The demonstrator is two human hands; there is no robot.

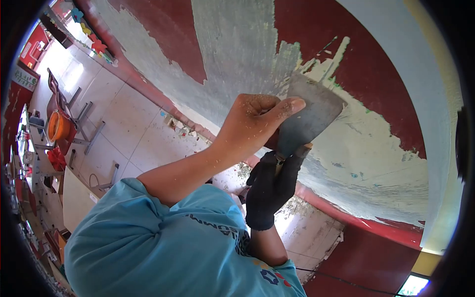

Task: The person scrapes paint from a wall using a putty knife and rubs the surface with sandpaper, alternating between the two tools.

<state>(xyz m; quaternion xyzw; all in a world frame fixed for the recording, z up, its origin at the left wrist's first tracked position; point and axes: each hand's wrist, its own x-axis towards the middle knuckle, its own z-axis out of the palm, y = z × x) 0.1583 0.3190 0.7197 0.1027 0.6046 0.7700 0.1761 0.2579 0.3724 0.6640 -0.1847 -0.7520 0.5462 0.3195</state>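
Note:
A wide metal paint scraper [310, 116] is held up before the wall, its broad end against or very near a patch of scraped paint. My right hand [273, 190], in a black glove with a bare fingertip showing, wraps round the handle, which is mostly hidden. Bare and dusted with paint flecks, my left hand [260, 116] has its fingers curled and its thumb pressed on the face of the blade. Behind the tool, the wall [232, 44] shows grey and pale scraped areas with ragged edges of dark red paint.
Paint flakes and debris [185, 129] lie on the tiled floor [118, 123] along the wall's base. To the left stand a chair with an orange bucket [59, 126] and a pale table [76, 200]. A dark cable [341, 279] runs at lower right.

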